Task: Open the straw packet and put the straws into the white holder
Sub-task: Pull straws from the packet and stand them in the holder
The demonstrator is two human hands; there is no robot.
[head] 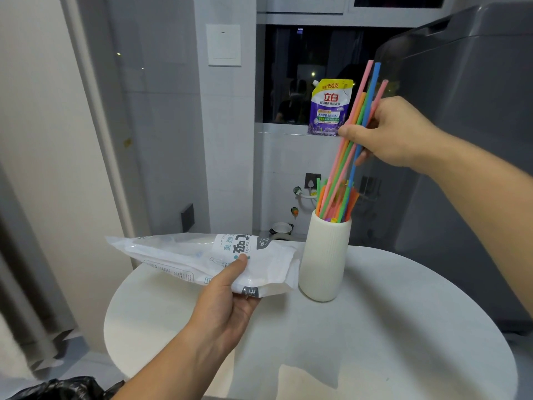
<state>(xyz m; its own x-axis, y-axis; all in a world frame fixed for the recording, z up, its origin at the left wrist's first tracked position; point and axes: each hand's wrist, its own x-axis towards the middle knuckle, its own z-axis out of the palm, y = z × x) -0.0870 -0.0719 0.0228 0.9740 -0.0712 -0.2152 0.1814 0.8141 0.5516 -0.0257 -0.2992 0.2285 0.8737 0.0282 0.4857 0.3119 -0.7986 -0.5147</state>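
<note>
Clearly, "Drink" on straw packet (178,252); 立白 pouch (331,108).

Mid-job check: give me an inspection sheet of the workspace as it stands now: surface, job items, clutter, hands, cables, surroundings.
Surface: round white table; the holder stands on it.
Job's things: white holder upright, with coloured straws in it; straw packet held over the table's left edge; bundle of long straws tilted, lower ends at the holder's mouth.
Clutter: black bag at the lower left, off the table.
Hands: left hand grips the packet; right hand grips the bundle.
Cables: white hose by the wall behind the holder; nothing seen on the table.
Surroundings: detergent pouch on the window ledge; grey appliance at right; wall switch.
</note>
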